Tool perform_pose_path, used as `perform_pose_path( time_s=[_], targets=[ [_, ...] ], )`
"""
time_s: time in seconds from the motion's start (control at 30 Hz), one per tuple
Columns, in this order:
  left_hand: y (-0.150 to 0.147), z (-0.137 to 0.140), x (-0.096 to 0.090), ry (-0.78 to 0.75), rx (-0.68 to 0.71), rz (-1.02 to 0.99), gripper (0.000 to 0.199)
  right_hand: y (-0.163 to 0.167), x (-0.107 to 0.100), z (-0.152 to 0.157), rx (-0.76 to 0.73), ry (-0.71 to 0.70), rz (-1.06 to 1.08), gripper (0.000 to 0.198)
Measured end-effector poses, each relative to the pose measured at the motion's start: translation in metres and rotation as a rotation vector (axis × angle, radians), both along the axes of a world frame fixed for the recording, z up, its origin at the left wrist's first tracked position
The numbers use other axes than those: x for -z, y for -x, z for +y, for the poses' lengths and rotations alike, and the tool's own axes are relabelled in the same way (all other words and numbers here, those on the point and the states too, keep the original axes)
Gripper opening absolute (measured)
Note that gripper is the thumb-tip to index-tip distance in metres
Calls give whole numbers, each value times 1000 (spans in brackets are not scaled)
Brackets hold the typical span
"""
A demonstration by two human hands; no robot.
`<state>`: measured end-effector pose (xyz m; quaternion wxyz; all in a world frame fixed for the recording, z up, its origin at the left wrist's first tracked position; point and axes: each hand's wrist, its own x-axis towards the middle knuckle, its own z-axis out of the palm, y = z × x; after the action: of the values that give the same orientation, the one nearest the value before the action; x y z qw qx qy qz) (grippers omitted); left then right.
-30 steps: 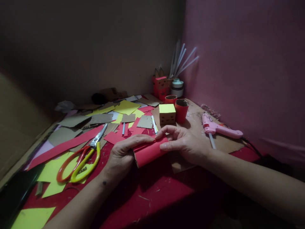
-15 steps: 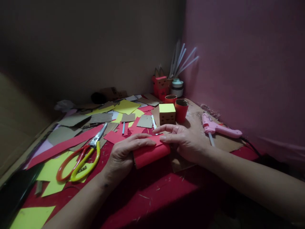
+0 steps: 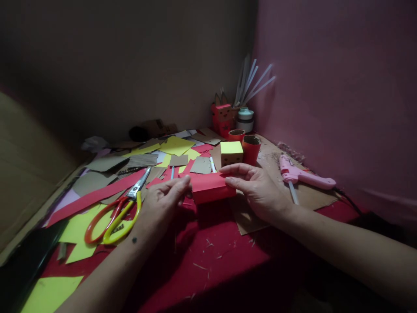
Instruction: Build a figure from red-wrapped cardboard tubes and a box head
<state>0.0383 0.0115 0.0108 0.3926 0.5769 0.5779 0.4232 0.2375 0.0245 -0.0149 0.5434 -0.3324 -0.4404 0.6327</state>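
Note:
A bent red paper piece (image 3: 211, 191) is held above the red-covered tabletop, with a crease along its length. My right hand (image 3: 257, 189) grips its right end, thumb on the near face and fingers along the top edge. At its left end my left hand (image 3: 164, 202) is closed, thumb and fingertips pinched at the paper's edge; the exact contact is hard to see. Just beyond the paper stand a small cardboard box with a yellow top (image 3: 232, 148) and a red tube (image 3: 251, 150). Red-and-yellow-handled scissors (image 3: 122, 213) lie left of my left hand.
A pink glue gun (image 3: 302, 176) rests on cardboard at the right, beside the wall. Yellow paper (image 3: 176, 145), red strips and cardboard scraps (image 3: 107, 163) cover the left and back. Glue sticks (image 3: 252, 80), a red figure (image 3: 223, 119) and a lidded jar (image 3: 245, 119) stand in the corner.
My left hand has slid off the top of the red paper piece to its left end and now pinches there. The paper has tilted, showing its crease; the view has shifted slightly.

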Motion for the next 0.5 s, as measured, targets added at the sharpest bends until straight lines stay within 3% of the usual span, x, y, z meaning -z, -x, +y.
perform_pose_path(
  time_s=[0.2,0.5],
  targets=[
    [-3,6,11,176,94,-27,43,5,-1,-3,34,-56,-116,16],
    [-5,2,8,13,147,33,28,3,6,5,-61,70,-59,36]
  ],
)
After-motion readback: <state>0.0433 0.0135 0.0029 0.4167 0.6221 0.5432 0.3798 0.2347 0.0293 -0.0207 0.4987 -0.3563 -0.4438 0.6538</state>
